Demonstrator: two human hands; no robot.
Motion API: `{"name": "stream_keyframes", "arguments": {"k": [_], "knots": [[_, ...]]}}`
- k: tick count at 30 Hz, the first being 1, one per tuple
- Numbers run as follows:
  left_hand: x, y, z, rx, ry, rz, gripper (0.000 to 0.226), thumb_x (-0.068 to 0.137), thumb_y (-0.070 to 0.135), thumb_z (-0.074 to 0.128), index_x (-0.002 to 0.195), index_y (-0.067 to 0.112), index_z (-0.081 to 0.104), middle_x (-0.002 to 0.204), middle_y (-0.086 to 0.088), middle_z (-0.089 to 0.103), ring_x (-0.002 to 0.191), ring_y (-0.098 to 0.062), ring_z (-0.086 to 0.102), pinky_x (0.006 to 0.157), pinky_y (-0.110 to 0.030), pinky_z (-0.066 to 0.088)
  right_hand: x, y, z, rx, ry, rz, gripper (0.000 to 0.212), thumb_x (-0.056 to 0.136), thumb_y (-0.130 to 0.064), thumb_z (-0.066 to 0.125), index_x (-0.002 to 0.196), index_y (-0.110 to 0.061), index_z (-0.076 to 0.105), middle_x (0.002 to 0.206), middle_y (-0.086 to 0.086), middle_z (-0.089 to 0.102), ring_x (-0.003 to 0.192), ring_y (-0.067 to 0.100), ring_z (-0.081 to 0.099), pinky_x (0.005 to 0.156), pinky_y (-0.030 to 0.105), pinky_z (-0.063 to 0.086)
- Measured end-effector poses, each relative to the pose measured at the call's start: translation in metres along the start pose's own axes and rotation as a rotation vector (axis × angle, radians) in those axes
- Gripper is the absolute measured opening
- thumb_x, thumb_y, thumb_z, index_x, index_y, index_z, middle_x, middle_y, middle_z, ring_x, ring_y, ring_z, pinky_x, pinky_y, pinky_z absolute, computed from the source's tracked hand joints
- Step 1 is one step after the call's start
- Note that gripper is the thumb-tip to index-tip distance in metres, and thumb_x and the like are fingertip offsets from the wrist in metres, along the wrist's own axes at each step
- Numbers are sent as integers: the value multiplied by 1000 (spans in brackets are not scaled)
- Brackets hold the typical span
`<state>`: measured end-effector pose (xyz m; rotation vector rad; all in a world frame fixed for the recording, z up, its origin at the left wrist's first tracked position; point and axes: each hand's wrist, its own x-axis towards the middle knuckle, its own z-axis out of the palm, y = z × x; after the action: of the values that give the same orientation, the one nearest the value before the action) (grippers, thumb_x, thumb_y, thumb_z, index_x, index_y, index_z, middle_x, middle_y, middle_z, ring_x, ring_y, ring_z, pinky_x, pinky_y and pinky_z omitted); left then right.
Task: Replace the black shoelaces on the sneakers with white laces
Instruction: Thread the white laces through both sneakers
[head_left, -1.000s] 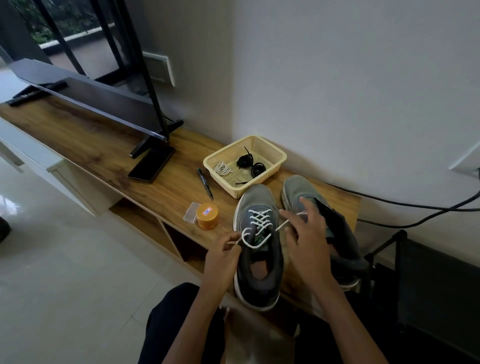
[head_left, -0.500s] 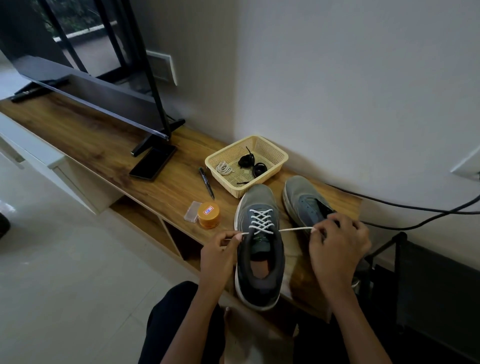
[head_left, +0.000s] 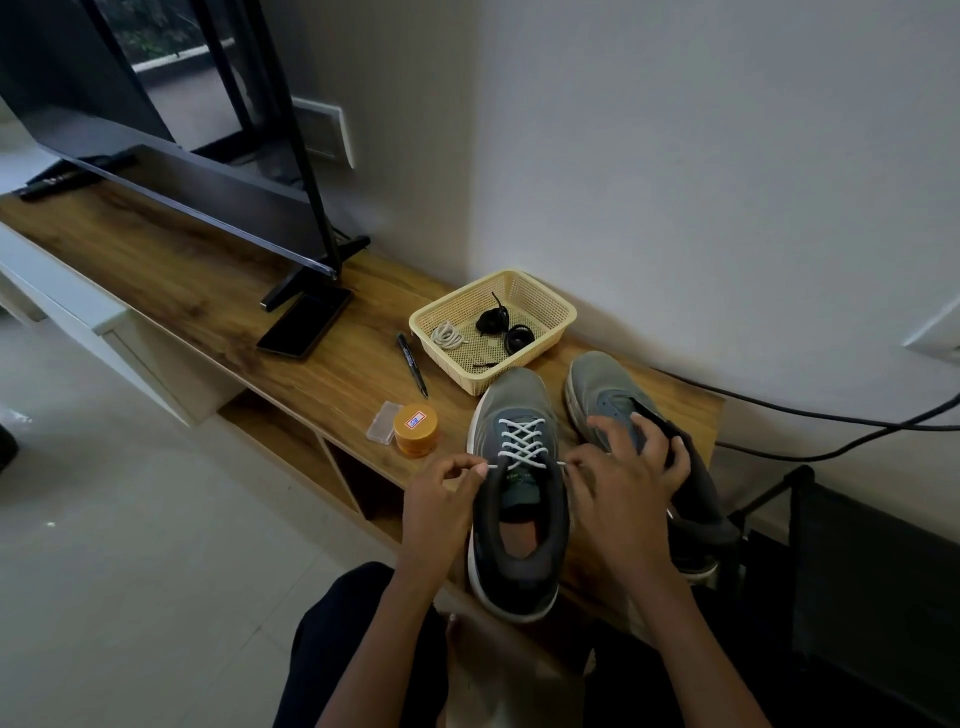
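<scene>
The near sneaker (head_left: 519, 519) on the desk (head_left: 208, 291) is seen threaded with a white lace (head_left: 522, 447) up to its upper eyelets. The crossings are drawn snug, but no bow is tied. One lace end is pinched in the grip of the left hand (head_left: 441, 499) beside the collar. The other end is lost under the right hand (head_left: 623, 483), whose fingers are spread over the second sneaker (head_left: 597, 379), so its grip cannot be judged. That sneaker appears unlaced, its eyelets largely covered. Black laces (head_left: 506, 327) and a coiled white lace (head_left: 448, 335) are left in the basket (head_left: 563, 312) — roughly half the job is judged done.
</scene>
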<state>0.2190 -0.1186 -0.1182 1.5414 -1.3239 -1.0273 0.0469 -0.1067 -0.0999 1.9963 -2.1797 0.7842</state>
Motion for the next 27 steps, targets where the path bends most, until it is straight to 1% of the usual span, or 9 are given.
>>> {"name": "stream_keyframes", "arguments": {"k": [3,7,10,12,15,19,22,25,27], "knots": [[0,-1,1,33,35,0,14,90,22,60,82,33,60,94,10,62,92,-4,56,85,-23,44,-2,3,-3,0,36,22,7,77,-16,69,70,-19,70,109,2,63,119,30,32,101,66,17],[0,-2,0,53,45,-1,16,91,25,59,81,37,58,92,14,62,92,-3,56,90,-37,46,-4,2,-3,-21,47,32,20,80,-25,54,71,-19,71,105,-1,65,116,27,36,104,57,13],[-1,-1,-2,49,18,14,14,90,25,60,82,36,59,90,14,64,89,-1,57,87,-30,45,-4,1,-6,-20,69,-19,28,84,-30,47,74,-20,71,92,-4,67,109,22,41,105,51,11],[-1,0,-5,47,23,14,11,88,25,63,82,34,60,83,12,65,82,-2,59,80,-26,45,-3,1,-9,18,93,-62,8,80,-20,66,73,-20,69,77,-5,67,98,21,51,105,52,11],[-5,4,-16,35,24,-1,8,88,26,63,84,32,61,80,11,64,78,-6,60,73,-23,46,-2,1,-15,48,37,-43,14,68,-10,80,69,-19,69,67,-6,66,82,24,59,103,54,15],[-18,18,-39,27,75,45,10,89,23,62,87,33,61,86,13,63,81,0,57,71,-16,41,-2,-3,-38,127,-31,17,14,71,-11,78,71,-21,69,68,-14,61,88,22,56,104,52,15],[-31,36,-54,8,126,134,14,88,21,63,87,34,62,88,15,64,85,4,57,72,-10,40,-2,-5,-62,297,-135,102,11,79,-15,72,75,-26,69,70,-26,49,97,16,50,106,39,11],[-45,60,-59,-20,85,312,16,87,13,64,87,30,66,88,16,67,88,8,59,75,-4,42,-5,-10,-85,535,-188,81,25,79,-13,72,72,-36,64,76,-24,59,85,-1,50,99,35,33],[-50,70,-55,-6,-7,391,12,87,13,63,92,22,69,91,13,67,90,6,60,77,-6,42,-7,-17,-98,695,-217,60,22,79,-6,71,76,-27,69,79,-10,65,80,-8,53,79,8,39]]}}
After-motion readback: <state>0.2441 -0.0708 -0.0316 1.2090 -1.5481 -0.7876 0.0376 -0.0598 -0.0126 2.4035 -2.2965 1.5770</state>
